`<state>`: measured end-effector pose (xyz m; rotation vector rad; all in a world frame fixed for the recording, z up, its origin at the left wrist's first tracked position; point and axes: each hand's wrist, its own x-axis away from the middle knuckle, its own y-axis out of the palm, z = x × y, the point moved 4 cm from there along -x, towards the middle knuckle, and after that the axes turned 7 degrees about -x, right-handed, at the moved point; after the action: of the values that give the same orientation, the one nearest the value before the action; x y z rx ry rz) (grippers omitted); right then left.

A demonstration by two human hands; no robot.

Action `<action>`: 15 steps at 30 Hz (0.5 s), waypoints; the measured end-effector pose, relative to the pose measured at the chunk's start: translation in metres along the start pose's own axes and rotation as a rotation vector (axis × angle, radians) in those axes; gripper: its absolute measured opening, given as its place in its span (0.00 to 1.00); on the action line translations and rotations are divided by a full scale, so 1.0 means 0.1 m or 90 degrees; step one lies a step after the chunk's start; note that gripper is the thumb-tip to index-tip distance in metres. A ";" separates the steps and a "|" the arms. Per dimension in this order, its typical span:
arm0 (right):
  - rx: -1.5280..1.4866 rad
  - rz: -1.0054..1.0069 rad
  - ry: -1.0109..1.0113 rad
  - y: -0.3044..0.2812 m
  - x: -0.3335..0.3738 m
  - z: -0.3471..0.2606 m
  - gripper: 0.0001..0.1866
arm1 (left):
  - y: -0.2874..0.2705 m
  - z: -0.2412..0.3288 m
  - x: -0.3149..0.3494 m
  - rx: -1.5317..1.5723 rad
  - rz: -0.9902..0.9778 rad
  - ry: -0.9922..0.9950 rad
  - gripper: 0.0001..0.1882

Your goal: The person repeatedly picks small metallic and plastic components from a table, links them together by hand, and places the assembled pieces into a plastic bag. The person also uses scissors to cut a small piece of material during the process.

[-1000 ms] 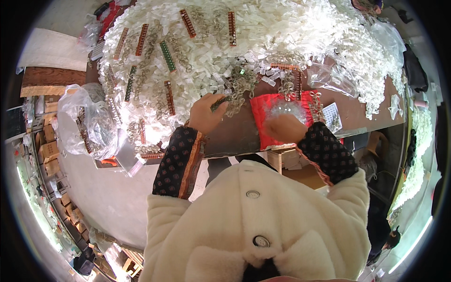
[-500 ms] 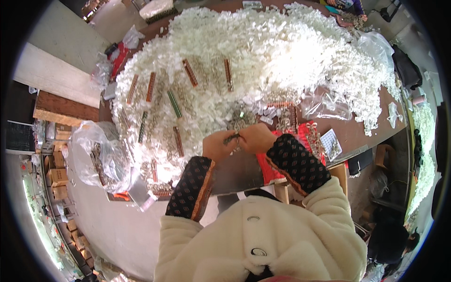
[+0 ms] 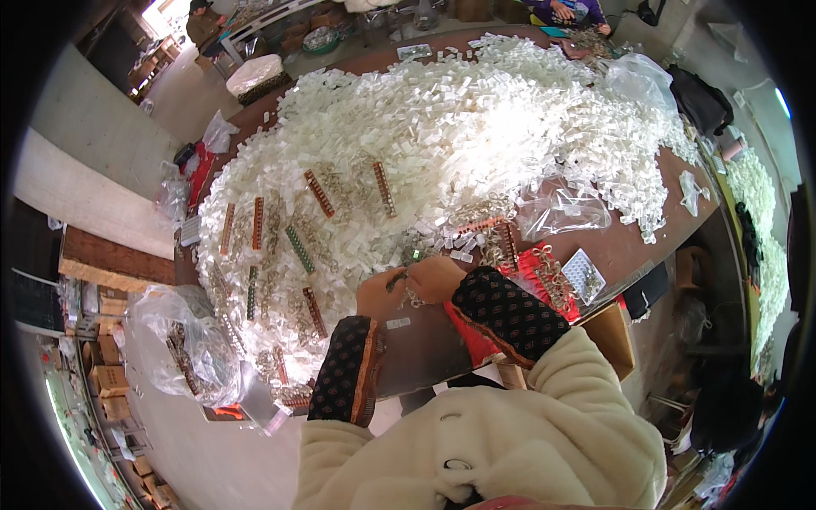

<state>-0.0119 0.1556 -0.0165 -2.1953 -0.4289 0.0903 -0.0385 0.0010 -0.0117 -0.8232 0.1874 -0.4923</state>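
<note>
Both hands together over near edge of the counter (image 3: 416, 361), almost touching. Left hand (image 3: 380, 293): fingers curled in, pinching a small dark piece (image 3: 396, 282) that sticks out on top, toward the right hand. Right hand (image 3: 435, 279): bent inward, fingers bunched up close to the dark piece; fingertips hidden, can't tell if it grips anything.

One flat clear piece (image 3: 398, 323) lies on bare counter just below the hands, nearer the wearer. Beyond the hands: big pile of clear pieces (image 3: 408, 127), spreading wide to both sides. Just past the fingers, a small green bit (image 3: 416, 254) at the pile's near edge.

Left of hands, on the pile: green strip (image 3: 299, 248), reddish-brown strip (image 3: 314, 312), more strips farther out. Far left, clear plastic bag (image 3: 157, 327) with a dark strip inside.

Right of hands: orange strip (image 3: 481, 226) and brown strip (image 3: 510, 246), amid loopy metallic bits (image 3: 491, 252). Red cloth-like sheet (image 3: 476, 338) partly under the right forearm, more metallic loops on its far part. Beyond that, pale dotted tray (image 3: 583, 276); clear plastic wrap (image 3: 565, 212) up and right. Co-worker's hand (image 3: 562, 10) far off, across the counter, purple sleeve.
</note>
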 end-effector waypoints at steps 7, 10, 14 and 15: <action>0.004 -0.065 -0.007 0.06 -0.08 0.03 0.15 | -0.03 0.07 0.01 -0.026 -0.018 0.057 0.17; 0.022 -0.045 -0.010 0.05 -0.10 0.01 0.15 | -0.02 0.06 0.00 -0.038 -0.007 0.064 0.18; 0.043 -0.033 0.000 0.04 -0.11 -0.01 0.14 | 0.05 -0.02 -0.03 -0.069 -0.017 0.034 0.19; 0.059 -0.031 0.006 0.04 -0.12 0.00 0.14 | 0.07 -0.04 -0.04 -0.067 -0.017 0.022 0.19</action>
<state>-0.0219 0.1491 -0.0204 -2.0927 -0.4637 0.0710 -0.0407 0.0044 -0.0198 -0.9212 0.2365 -0.5261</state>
